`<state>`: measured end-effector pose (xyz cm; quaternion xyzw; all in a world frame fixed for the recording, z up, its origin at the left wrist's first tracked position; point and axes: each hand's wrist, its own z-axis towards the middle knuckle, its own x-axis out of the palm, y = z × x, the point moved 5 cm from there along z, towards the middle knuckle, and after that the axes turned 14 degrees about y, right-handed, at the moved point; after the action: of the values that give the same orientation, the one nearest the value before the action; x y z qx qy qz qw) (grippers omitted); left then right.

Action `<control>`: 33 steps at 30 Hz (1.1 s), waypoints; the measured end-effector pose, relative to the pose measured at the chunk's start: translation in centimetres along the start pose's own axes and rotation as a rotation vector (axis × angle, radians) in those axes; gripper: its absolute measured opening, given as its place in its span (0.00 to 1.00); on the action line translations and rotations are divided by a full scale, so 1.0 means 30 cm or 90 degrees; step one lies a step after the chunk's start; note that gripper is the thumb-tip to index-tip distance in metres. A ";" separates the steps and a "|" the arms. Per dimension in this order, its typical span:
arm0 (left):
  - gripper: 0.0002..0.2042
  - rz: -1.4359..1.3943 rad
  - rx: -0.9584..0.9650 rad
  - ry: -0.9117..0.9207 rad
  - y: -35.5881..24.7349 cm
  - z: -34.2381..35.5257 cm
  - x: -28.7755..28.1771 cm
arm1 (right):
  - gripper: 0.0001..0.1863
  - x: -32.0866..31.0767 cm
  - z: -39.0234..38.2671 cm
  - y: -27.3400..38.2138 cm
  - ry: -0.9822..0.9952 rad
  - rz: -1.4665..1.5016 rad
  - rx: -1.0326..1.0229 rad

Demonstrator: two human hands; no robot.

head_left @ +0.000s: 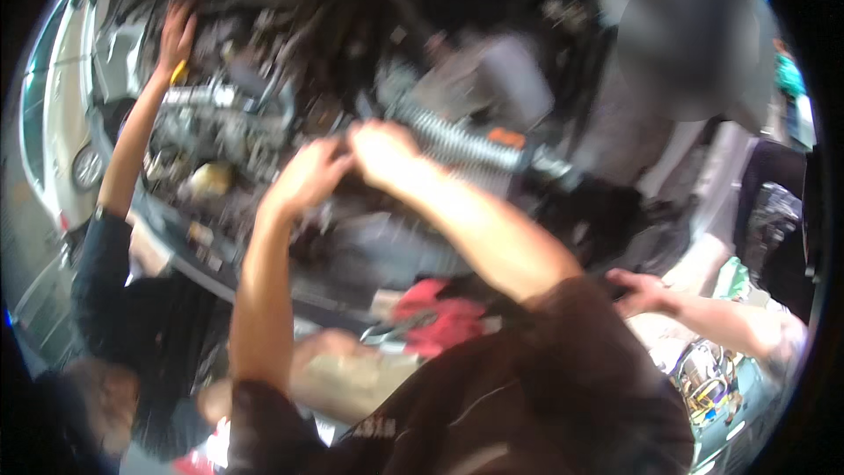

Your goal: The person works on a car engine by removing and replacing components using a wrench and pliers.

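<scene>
Both my arms reach over an open car engine bay, and the picture is smeared by motion. My left hand (308, 174) has its fingers curled, its fingertips close to my other hand. Beside it, my right hand (382, 151) is closed, knuckles up. Whatever lies in or under the fingers of either hand is hidden. Just right of my right hand runs a ribbed silvery hose (457, 134) with an orange patch (507, 136) near its end. Blurred metal engine parts (237, 127) lie left of my hands.
A co-worker's raised hand (178, 35) with a yellow wristband is at the far left. Another person's hand (642, 292) is at the right, above a container of tools and wires (708, 378). A red cloth (440, 317) lies near my body. A white car (66, 114) stands beyond.
</scene>
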<state>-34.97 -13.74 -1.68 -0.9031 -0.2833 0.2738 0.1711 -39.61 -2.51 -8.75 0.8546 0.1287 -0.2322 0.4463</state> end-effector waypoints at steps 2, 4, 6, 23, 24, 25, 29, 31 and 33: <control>0.19 -0.108 -0.056 -0.197 0.017 -0.104 0.053 | 0.08 0.019 0.013 0.069 0.005 -0.026 -0.012; 0.16 -0.232 -0.044 -0.316 0.012 -0.056 0.115 | 0.07 -0.006 -0.025 0.029 -0.053 -0.021 -0.021; 0.17 -0.215 0.059 -0.456 0.072 0.091 0.202 | 0.06 0.024 -0.055 -0.064 -0.079 -0.041 0.032; 0.22 -0.709 0.142 -0.445 0.059 0.240 0.064 | 0.12 0.146 0.042 -0.108 -0.237 0.299 0.024; 0.22 -0.662 0.127 -0.414 0.045 0.256 0.058 | 0.12 0.140 0.043 -0.114 -0.237 0.297 0.026; 0.22 -0.662 0.125 -0.411 0.040 0.266 0.054 | 0.13 0.139 0.044 -0.124 -0.249 0.330 0.062; 0.20 -0.700 0.141 -0.457 0.151 0.291 0.061 | 0.15 0.153 0.084 -0.093 -0.166 0.307 0.100; 0.14 -0.660 0.224 -0.660 0.178 0.192 0.083 | 0.10 0.128 0.080 -0.039 -0.102 0.178 0.068; 0.13 -0.825 0.228 -0.633 0.070 0.189 0.174 | 0.05 0.064 0.004 -0.096 -0.173 0.171 -0.041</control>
<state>-33.85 -11.36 -9.22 -0.2949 -0.7411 0.5287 0.2905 -39.21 -0.95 -11.82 0.8099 -0.0405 -0.2799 0.5139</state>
